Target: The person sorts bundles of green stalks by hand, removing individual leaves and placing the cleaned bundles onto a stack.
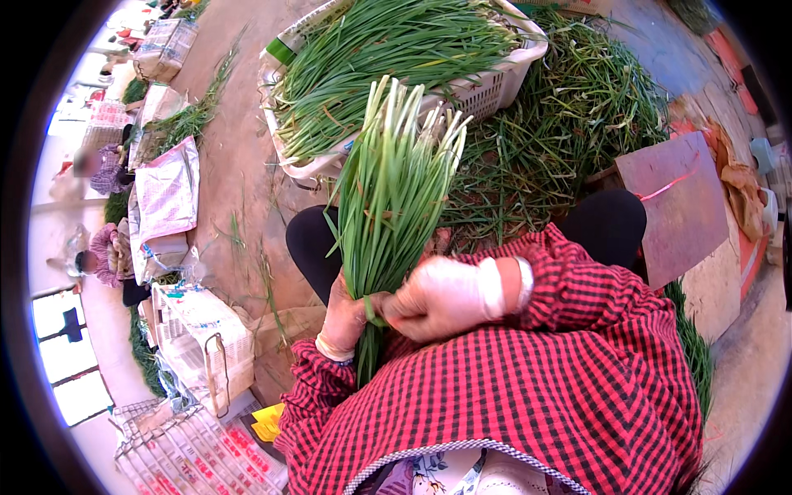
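Note:
A thick bundle of garlic chives (393, 198) stands up in front of my body, its pale stem ends at the top and its green leaf tips hanging low. Around its lower part, my left hand (342, 318) is closed in a thin pale glove. A narrow green band (374, 310) crosses the leaves there. At that band are the curled fingers of my right hand (440, 297), gloved in white; they seem to pinch its end, though the fingertips are partly hidden. Whether the band is knotted cannot be seen.
Beyond the bundle, a white plastic crate (495, 93) holds many chives. Loose leaves (575, 117) are heaped on the floor to its right. A flat board (674, 204) lies beside my right knee. More white crates (210, 340) stand at left, and other people sit farther off.

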`<state>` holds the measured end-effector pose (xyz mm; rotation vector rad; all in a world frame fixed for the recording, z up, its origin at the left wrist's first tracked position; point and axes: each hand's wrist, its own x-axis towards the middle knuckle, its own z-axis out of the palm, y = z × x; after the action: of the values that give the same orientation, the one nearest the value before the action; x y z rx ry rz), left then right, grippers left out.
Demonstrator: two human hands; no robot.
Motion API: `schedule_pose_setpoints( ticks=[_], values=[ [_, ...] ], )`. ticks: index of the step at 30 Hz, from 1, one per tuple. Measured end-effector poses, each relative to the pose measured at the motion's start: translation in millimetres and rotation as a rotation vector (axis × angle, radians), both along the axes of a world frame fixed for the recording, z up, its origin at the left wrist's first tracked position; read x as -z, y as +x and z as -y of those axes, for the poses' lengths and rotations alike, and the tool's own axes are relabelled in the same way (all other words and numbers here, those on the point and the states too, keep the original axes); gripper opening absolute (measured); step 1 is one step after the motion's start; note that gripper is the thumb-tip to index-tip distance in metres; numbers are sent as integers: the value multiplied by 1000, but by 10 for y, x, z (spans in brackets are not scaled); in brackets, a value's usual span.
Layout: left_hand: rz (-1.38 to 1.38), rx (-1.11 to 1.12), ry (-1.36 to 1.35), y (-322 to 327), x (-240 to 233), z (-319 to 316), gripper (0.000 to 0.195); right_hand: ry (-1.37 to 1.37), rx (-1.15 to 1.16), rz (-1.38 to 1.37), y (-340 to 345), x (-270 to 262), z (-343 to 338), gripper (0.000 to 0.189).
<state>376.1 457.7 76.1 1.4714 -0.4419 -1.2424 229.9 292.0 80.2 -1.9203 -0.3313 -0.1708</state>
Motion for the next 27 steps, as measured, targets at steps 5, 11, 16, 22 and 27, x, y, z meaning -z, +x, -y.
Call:
schedule_pose_setpoints(
  ticks=[5,11,16,22,27],
  values=[
    [42,8,31,66,-92,89,51,-21,-137,-363,-584,-27,620,14],
    [189,20,9,16,-52,37,51,-169,852,-324,-401,-394,1324,35],
    [135,55,-41,-115,-95,92,53,142,651,-28,99,-207,1944,26],
    [264,108,14,-180,-105,122,48,-463,936,361,23,-385,1608,18],
    [372,108,5,-220,-47,134,46,-871,790,167,-25,-357,1448,25]
  ],
)
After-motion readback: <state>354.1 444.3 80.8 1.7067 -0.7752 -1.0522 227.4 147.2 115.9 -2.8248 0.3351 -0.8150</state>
